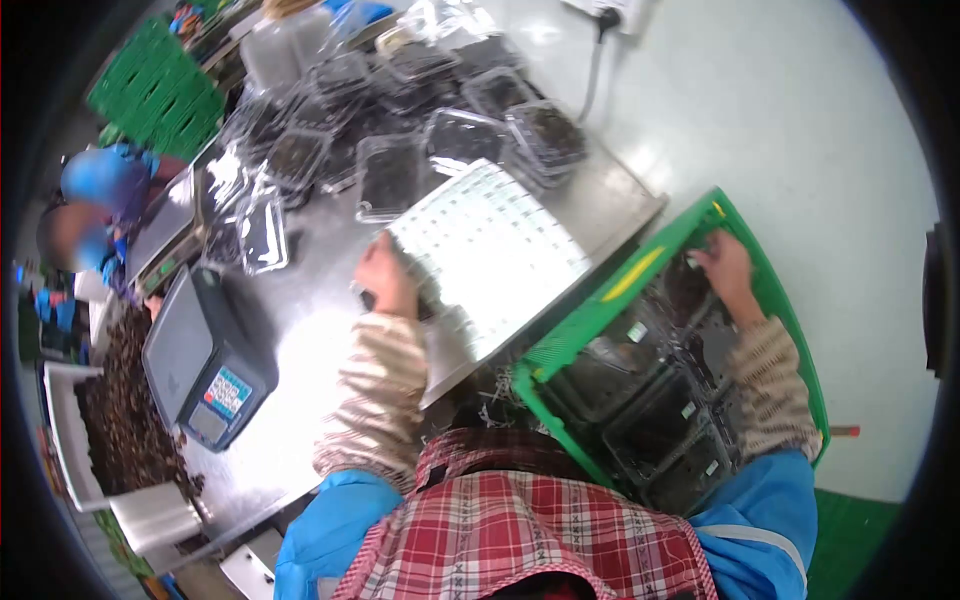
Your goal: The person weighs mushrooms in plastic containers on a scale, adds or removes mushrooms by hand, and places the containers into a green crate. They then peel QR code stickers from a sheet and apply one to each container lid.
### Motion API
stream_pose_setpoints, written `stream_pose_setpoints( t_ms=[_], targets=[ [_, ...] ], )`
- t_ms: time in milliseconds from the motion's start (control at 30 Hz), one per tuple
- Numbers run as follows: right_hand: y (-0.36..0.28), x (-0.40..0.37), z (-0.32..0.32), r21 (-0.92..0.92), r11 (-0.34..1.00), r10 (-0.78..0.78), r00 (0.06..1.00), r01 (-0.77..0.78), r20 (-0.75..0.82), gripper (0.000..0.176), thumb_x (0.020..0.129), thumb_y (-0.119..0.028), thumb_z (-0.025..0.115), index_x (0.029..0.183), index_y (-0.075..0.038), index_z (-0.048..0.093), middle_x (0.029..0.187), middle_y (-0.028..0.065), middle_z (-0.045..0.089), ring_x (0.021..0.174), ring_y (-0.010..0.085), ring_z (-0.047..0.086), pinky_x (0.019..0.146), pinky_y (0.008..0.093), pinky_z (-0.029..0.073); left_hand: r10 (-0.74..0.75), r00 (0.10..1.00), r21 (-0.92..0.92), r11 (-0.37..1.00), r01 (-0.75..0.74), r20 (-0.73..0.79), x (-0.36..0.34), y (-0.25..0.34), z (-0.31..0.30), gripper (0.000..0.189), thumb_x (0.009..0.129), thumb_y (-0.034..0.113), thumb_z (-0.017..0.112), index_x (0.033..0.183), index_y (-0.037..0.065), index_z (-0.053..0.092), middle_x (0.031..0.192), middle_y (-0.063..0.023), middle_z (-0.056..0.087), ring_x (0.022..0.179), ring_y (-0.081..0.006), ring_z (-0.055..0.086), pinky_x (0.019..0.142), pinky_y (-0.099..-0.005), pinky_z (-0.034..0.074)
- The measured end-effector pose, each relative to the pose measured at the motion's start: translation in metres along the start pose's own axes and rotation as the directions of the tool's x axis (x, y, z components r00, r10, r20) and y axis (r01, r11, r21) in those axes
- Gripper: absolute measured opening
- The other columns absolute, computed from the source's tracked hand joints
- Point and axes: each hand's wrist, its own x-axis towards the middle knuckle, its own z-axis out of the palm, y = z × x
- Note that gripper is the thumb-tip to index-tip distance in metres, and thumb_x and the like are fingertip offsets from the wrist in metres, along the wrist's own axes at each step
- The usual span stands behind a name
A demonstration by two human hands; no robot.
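Note:
A white sheet of printed labels (490,250) lies across the table's front edge. My left hand (388,275) is at its left edge, fingers curled in on the sheet; the fingertips are partly hidden. Over on the right, my right hand (728,268) reaches into a green plastic crate (640,275). Its fingers are pinched at a small white label above a clear-lidded box (685,292). Several more clear boxes with dark contents, such as this one (650,425), sit in rows in the crate, some bearing small white labels.
Clear boxes (390,175) are heaped at the back of the metal table (310,330). A grey weighing scale (205,360) stands left, near a white bin (75,450) of dark brown pieces. A person in blue (110,185) is at far left, near stacked green crates (155,90).

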Motion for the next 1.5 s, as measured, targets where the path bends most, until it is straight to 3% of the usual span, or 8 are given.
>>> stream_pose_setpoints(
  t_ms=[167,233,333,600,900,1233,1400,1500],
  targets=[
    [-0.123,0.049,-0.060,0.489,0.868,-0.018,0.989,0.089,-0.148,0.022,0.078,-0.015,0.068,0.090,0.002,0.059,0.068,0.0075,0.061,0.056,0.0131,0.055,0.054,0.0263,0.045,-0.040,0.948,0.484,0.866,-0.124,0.314,-0.035,-0.010,0.003,0.033,0.080,0.023,0.067,0.097,-0.005,0.064,0.097,-0.0118,0.064,0.083,-0.0218,0.057,0.076,-0.0318,0.045],
    [-0.178,0.072,-0.045,0.611,0.791,-0.168,0.970,0.028,0.174,0.021,0.080,-0.014,0.067,0.092,0.002,0.060,0.072,0.0079,0.064,0.061,0.0132,0.058,0.057,0.0269,0.047,0.449,0.652,0.448,0.484,-0.752,0.611,-0.042,-0.010,-0.013,0.048,0.076,0.035,0.069,0.107,-0.001,0.062,0.111,-0.0153,0.060,0.095,-0.0299,0.057,0.081,-0.0354,0.045],
    [-0.227,0.100,0.038,0.602,0.794,-0.378,0.842,0.081,0.384,0.031,0.077,-0.023,0.069,0.092,0.002,0.061,0.076,0.0139,0.066,0.070,0.0232,0.064,0.065,0.0343,0.050,0.270,0.432,0.449,-0.004,-0.893,0.861,-0.014,0.024,-0.048,0.069,0.069,0.046,0.071,0.120,0.003,0.053,0.119,-0.0166,0.054,0.111,-0.0322,0.049,0.090,-0.0403,0.041],
    [-0.289,0.203,0.172,0.151,0.966,-0.248,0.919,0.211,0.305,0.062,0.074,-0.034,0.070,0.117,0.003,0.048,0.117,0.0200,0.052,0.105,0.0360,0.052,0.086,0.0430,0.045,-0.520,0.528,0.735,0.378,-0.562,0.671,0.044,0.062,-0.086,0.065,0.056,0.049,0.081,0.091,-0.002,0.061,0.082,-0.0150,0.062,0.081,-0.0313,0.061,0.077,-0.0377,0.047],
    [-0.296,0.254,0.184,0.170,0.983,-0.144,0.850,0.066,0.506,0.082,0.052,-0.047,0.083,0.105,0.007,0.051,0.095,0.0217,0.062,0.093,0.0355,0.059,0.081,0.0397,0.047,-0.128,0.699,0.189,0.982,-0.011,0.703,0.170,0.089,0.021,0.026,0.069,0.015,0.078,0.079,0.002,0.057,0.073,-0.0014,0.059,0.066,-0.0086,0.053,0.061,-0.0231,0.044],
    [-0.307,0.206,0.175,0.682,-0.025,-0.252,0.665,-0.731,0.703,0.031,0.080,-0.016,0.067,0.106,-0.001,0.059,0.096,0.0042,0.064,0.084,0.0147,0.060,0.074,0.0262,0.048,-0.357,0.638,0.074,0.902,0.425,0.682,0.180,0.047,0.015,0.030,0.075,0.016,0.071,0.093,-0.005,0.059,0.084,-0.0112,0.065,0.076,-0.0150,0.062,0.069,-0.0274,0.051],
    [-0.355,0.172,0.216,0.550,-0.018,-0.332,0.523,-0.835,0.785,0.033,0.082,-0.017,0.064,0.109,0.000,0.057,0.099,0.0038,0.062,0.092,0.0143,0.058,0.086,0.0291,0.045,-0.402,0.833,0.248,0.912,0.327,0.379,0.161,0.053,-0.062,0.039,0.074,0.025,0.073,0.091,-0.006,0.057,0.088,-0.0165,0.064,0.073,-0.0223,0.063,0.069,-0.0326,0.051],
    [-0.356,0.163,0.224,0.536,-0.008,-0.361,0.502,-0.844,0.786,0.032,0.082,-0.017,0.064,0.108,0.000,0.057,0.099,0.0039,0.062,0.093,0.0148,0.059,0.087,0.0293,0.045,-0.013,0.897,0.789,0.482,-0.381,0.441,0.155,0.084,-0.086,0.044,0.073,0.029,0.073,0.096,-0.004,0.055,0.088,-0.0164,0.062,0.075,-0.0292,0.061,0.068,-0.0372,0.049]
  ],
)
